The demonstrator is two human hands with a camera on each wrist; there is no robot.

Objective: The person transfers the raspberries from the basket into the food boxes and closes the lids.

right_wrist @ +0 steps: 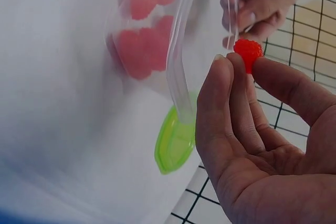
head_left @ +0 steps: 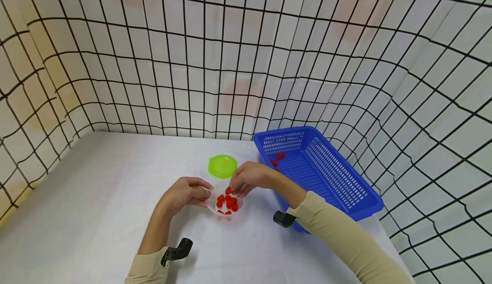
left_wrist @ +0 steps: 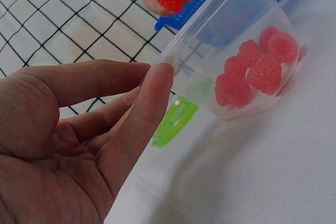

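A clear plastic bowl [head_left: 215, 209] stands on the white cloth with several red raspberries [left_wrist: 264, 73] inside. My left hand [head_left: 188, 194] pinches the bowl's rim on its left side between thumb and fingers. Over the bowl's right side, my right hand [head_left: 247, 178] holds a single raspberry [right_wrist: 248, 52] between thumb and fingertips. In the left wrist view that raspberry shows just beyond the rim, above the ones in the bowl.
A light green lid [head_left: 222, 166] lies behind the bowl. To the right stands a blue plastic basket [head_left: 330, 171] with several raspberries [head_left: 280, 156] at its left end. Black wire mesh [head_left: 203, 62] encloses the table at the back and sides.
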